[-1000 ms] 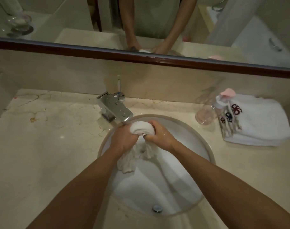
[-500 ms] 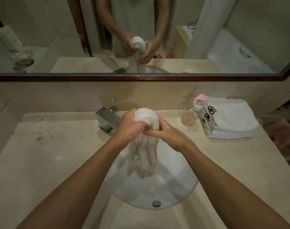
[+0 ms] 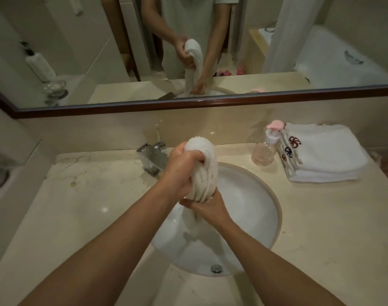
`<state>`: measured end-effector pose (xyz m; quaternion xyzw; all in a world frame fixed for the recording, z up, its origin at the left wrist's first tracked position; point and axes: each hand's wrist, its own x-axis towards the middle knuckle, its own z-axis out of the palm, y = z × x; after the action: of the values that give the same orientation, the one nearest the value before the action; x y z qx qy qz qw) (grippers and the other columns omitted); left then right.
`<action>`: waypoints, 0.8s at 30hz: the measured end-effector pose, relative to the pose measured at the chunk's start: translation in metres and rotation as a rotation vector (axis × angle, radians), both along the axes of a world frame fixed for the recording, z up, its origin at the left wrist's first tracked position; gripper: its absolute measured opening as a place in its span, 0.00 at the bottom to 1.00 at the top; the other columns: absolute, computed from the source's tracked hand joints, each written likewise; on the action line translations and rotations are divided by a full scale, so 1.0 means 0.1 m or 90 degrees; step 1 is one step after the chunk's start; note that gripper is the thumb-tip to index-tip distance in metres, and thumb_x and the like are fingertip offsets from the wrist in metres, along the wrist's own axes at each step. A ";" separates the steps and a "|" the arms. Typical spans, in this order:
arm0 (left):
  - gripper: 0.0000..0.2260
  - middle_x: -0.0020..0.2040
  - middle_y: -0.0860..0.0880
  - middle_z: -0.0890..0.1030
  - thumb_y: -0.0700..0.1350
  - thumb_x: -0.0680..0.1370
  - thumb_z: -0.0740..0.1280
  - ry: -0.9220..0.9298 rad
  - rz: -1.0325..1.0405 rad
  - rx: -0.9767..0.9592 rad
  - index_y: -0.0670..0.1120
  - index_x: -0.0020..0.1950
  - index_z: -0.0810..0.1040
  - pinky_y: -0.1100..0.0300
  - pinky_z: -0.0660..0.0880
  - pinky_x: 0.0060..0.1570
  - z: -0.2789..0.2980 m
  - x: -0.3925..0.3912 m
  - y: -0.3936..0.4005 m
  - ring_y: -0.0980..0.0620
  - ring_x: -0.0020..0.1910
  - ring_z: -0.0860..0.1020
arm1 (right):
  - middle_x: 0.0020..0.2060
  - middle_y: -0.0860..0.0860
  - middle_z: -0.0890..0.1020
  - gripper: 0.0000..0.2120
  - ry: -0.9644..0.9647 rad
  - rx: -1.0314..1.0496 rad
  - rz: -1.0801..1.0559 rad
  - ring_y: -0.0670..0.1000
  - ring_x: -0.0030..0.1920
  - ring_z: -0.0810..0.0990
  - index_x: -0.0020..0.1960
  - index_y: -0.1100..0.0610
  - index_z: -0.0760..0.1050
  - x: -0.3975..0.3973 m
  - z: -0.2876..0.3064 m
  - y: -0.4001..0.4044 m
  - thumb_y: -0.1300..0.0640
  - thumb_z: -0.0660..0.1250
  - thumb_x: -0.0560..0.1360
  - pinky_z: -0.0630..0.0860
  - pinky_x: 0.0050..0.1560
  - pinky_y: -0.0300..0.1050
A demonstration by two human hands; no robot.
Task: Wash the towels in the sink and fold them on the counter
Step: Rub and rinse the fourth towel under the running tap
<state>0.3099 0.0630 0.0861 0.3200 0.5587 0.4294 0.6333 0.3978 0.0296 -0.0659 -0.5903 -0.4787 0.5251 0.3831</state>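
Both hands, left hand (image 3: 179,173) above right hand (image 3: 207,207), grip towel (image 3: 205,164).

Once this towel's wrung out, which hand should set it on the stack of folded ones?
Probably the right hand: it grips the wet towel on the side nearer the folded stack, which lies right of the sink.

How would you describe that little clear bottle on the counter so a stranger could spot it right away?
Start at the round white sink set in the beige counter, then look to the counter's back right, where a stack of folded white towels lies. The bottle stands upright just left of that stack. It is the only see-through thing there, with a white collar and a pink pump top.
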 end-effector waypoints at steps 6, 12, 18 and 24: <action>0.14 0.51 0.46 0.79 0.38 0.74 0.69 0.285 -0.037 0.021 0.45 0.59 0.75 0.49 0.78 0.53 0.16 0.10 0.09 0.48 0.50 0.78 | 0.48 0.47 0.85 0.48 0.027 -0.080 0.046 0.50 0.51 0.84 0.58 0.53 0.77 -0.24 -0.03 0.03 0.30 0.79 0.44 0.83 0.51 0.48; 0.13 0.45 0.54 0.74 0.40 0.74 0.71 0.457 -0.085 0.122 0.50 0.55 0.71 0.54 0.77 0.49 0.26 0.00 0.17 0.54 0.44 0.74 | 0.52 0.50 0.83 0.57 -0.042 -0.064 0.081 0.51 0.53 0.83 0.62 0.55 0.76 -0.26 -0.03 0.14 0.22 0.75 0.41 0.82 0.51 0.47; 0.12 0.44 0.52 0.75 0.42 0.73 0.71 0.516 -0.080 0.147 0.47 0.54 0.74 0.53 0.77 0.47 0.22 0.07 0.18 0.49 0.47 0.76 | 0.51 0.45 0.81 0.41 -0.022 -0.083 0.093 0.47 0.52 0.80 0.61 0.54 0.73 -0.29 -0.08 0.13 0.38 0.83 0.56 0.75 0.44 0.31; 0.10 0.50 0.42 0.83 0.36 0.74 0.69 0.221 0.082 0.007 0.44 0.54 0.78 0.49 0.81 0.53 0.11 -0.07 0.19 0.45 0.48 0.82 | 0.46 0.51 0.86 0.15 0.107 -0.087 0.009 0.47 0.48 0.85 0.52 0.54 0.81 -0.20 -0.11 0.19 0.56 0.77 0.67 0.82 0.55 0.53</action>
<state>0.3032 0.0822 0.0971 0.3562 0.6764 0.4105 0.4971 0.3777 0.0482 -0.0772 -0.5656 -0.4120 0.6068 0.3769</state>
